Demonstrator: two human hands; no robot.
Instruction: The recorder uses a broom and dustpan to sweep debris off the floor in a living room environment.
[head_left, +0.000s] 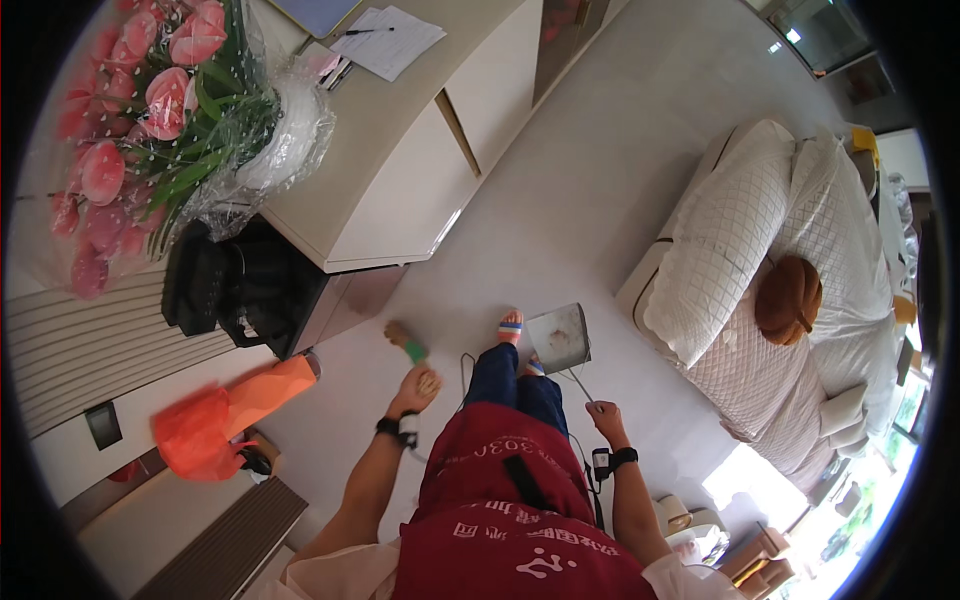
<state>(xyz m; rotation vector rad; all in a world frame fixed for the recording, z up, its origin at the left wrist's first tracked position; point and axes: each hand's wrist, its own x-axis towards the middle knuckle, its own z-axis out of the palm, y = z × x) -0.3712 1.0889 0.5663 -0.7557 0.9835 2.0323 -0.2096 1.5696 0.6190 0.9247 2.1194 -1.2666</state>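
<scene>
My left hand (417, 390) is closed around a broom, just past the green band near its brush. The broom's brown brush end (394, 333) points away from me, over the pale floor. My right hand (608, 421) grips the thin rod handle (580, 385) of a grey dustpan (561, 339). That dustpan lies by my feet, its pan overlapping one sandal in view, with some brownish dirt or stains inside. Each wrist wears a black strap with a small device, and thin cables run from them.
To the left stand a white cabinet (420, 187) bearing a wrapped flower bouquet (165, 105) and papers (390, 41), a black appliance (247, 285), and an orange-red bag (199, 431). On the right, a covered sofa (750, 315) holds a brown pumpkin-shaped cushion (787, 300).
</scene>
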